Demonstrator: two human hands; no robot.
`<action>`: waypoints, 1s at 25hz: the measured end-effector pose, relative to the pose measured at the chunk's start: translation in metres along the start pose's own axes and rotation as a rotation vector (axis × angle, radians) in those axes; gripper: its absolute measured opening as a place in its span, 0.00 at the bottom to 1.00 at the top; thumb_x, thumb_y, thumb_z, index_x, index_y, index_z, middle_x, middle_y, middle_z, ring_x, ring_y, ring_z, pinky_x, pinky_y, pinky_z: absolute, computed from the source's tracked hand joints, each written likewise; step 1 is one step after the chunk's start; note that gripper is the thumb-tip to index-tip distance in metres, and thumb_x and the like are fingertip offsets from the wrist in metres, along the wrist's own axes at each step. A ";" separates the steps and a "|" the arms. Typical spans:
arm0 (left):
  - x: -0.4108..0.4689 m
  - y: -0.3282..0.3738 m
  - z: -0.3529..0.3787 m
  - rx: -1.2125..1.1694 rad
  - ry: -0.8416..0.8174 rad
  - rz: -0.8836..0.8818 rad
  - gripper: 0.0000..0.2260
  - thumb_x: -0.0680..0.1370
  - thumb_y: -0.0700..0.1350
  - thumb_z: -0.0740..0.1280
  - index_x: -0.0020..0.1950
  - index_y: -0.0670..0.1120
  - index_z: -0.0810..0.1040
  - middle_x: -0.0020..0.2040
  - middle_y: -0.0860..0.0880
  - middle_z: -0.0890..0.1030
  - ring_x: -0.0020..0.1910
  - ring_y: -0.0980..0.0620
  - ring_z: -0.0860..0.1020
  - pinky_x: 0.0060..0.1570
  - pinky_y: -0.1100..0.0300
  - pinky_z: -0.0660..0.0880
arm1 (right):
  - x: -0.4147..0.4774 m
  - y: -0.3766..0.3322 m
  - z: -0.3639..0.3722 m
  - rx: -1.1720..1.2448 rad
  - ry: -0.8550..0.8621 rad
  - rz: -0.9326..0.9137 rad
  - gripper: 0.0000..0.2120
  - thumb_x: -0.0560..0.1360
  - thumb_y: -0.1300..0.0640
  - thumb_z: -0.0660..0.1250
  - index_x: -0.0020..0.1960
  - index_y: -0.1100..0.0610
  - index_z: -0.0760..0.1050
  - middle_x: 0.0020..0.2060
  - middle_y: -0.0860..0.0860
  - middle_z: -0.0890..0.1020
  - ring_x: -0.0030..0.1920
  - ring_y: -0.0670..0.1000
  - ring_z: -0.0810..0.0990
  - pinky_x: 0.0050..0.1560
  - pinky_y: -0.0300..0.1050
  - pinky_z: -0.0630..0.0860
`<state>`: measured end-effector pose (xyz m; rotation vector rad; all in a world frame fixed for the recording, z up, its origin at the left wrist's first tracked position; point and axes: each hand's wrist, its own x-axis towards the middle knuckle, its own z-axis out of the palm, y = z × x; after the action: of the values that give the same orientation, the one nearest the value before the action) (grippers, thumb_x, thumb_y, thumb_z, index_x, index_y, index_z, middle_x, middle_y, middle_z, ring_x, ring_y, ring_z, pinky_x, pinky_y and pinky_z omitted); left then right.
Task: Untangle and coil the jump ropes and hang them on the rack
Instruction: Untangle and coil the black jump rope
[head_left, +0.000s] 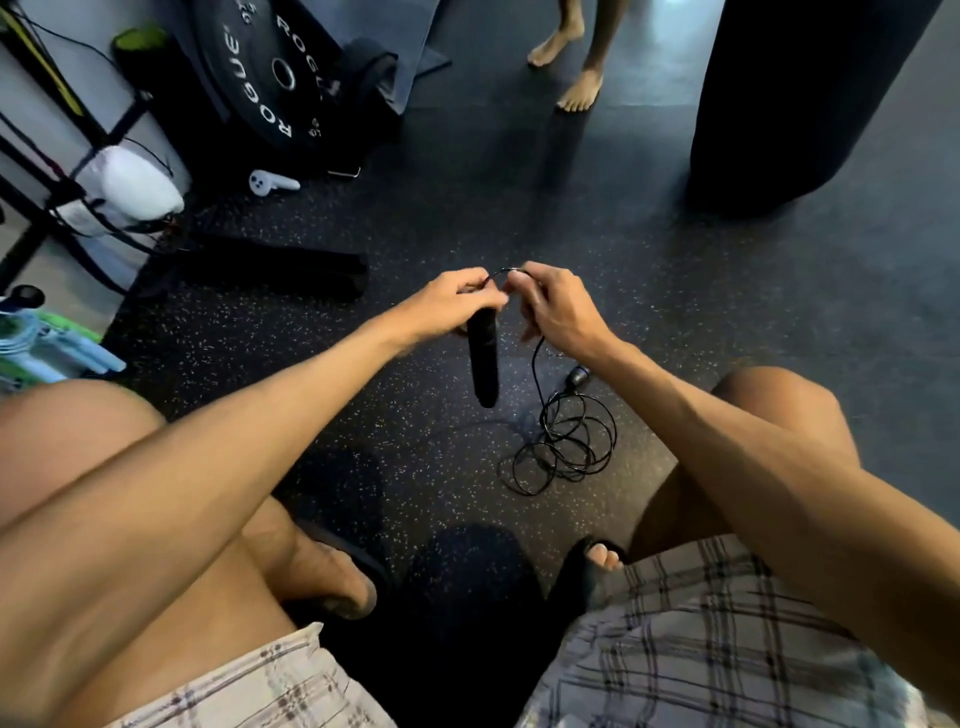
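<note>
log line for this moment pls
hands: left, right pinch cord | black handle hangs | rope tangle on floor | not coiled

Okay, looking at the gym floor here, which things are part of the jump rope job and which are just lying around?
Part of the job:
- black handle, held by the left hand
- thin black cord, pinched by the right hand, the rest tangled on the floor
- second handle on the floor

Just lying about:
- weight plate
- punching bag
- white controller
</note>
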<state>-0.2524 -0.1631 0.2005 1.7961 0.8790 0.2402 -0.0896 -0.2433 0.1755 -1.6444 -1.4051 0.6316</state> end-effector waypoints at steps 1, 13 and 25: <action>0.000 0.006 0.002 -0.041 0.009 0.022 0.12 0.79 0.51 0.65 0.45 0.42 0.79 0.42 0.45 0.84 0.44 0.49 0.80 0.53 0.54 0.74 | -0.001 0.000 0.000 -0.026 -0.006 -0.027 0.15 0.84 0.53 0.59 0.44 0.60 0.77 0.29 0.53 0.75 0.28 0.49 0.77 0.27 0.46 0.80; -0.007 0.036 -0.023 -0.379 -0.183 -0.042 0.17 0.82 0.41 0.58 0.62 0.30 0.75 0.36 0.44 0.82 0.39 0.46 0.79 0.55 0.51 0.75 | -0.001 0.040 0.014 -0.104 -0.296 0.267 0.13 0.84 0.56 0.57 0.47 0.60 0.77 0.42 0.58 0.86 0.46 0.54 0.86 0.57 0.57 0.79; -0.014 0.039 -0.020 -0.511 -0.102 -0.038 0.11 0.84 0.40 0.55 0.49 0.38 0.75 0.28 0.49 0.72 0.26 0.53 0.66 0.31 0.62 0.67 | 0.001 0.026 0.002 0.016 -0.042 0.255 0.20 0.83 0.46 0.59 0.47 0.62 0.79 0.36 0.54 0.87 0.40 0.50 0.87 0.51 0.50 0.82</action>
<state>-0.2556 -0.1644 0.2466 1.3037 0.7011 0.3148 -0.0779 -0.2414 0.1526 -1.8230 -1.2256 0.8245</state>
